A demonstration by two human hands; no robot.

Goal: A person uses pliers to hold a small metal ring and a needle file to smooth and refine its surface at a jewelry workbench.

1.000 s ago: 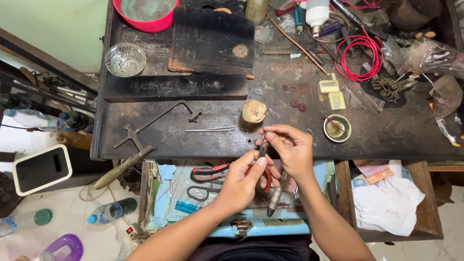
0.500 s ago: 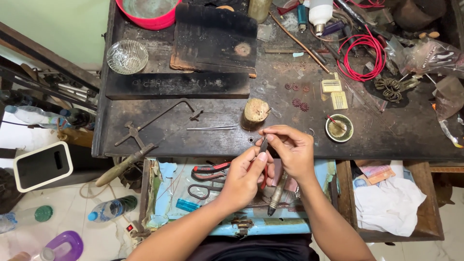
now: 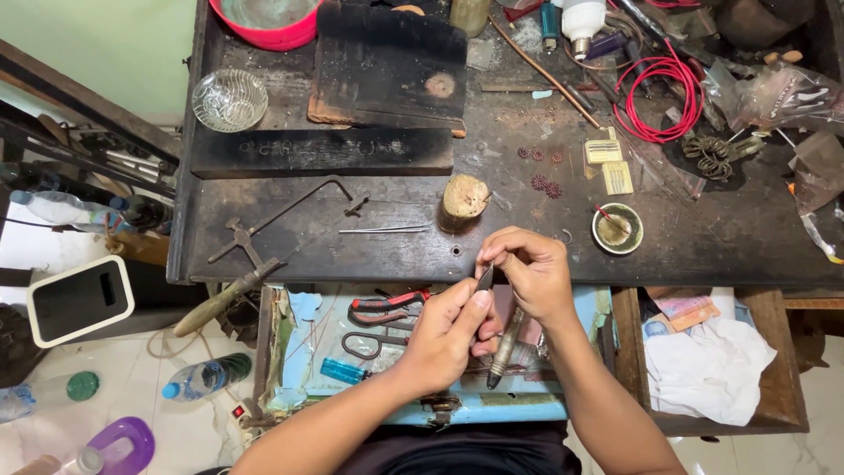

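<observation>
Head view: my left hand and right hand meet over the front edge of the bench, above the open blue drawer. My left fingers are clenched around a thin dark tool, its tip pointing to 12 o'clock, touching my right fingertips. My right fingers are pinched together on something too small to make out, and a metal rod hangs from that hand toward 6 o'clock. At 11 o'clock from my hands stands a wooden stump; at 2 o'clock, a small bowl. Red pliers lie in the drawer at 9 o'clock of my left hand. A saw frame lies farther off at 10 o'clock.
</observation>
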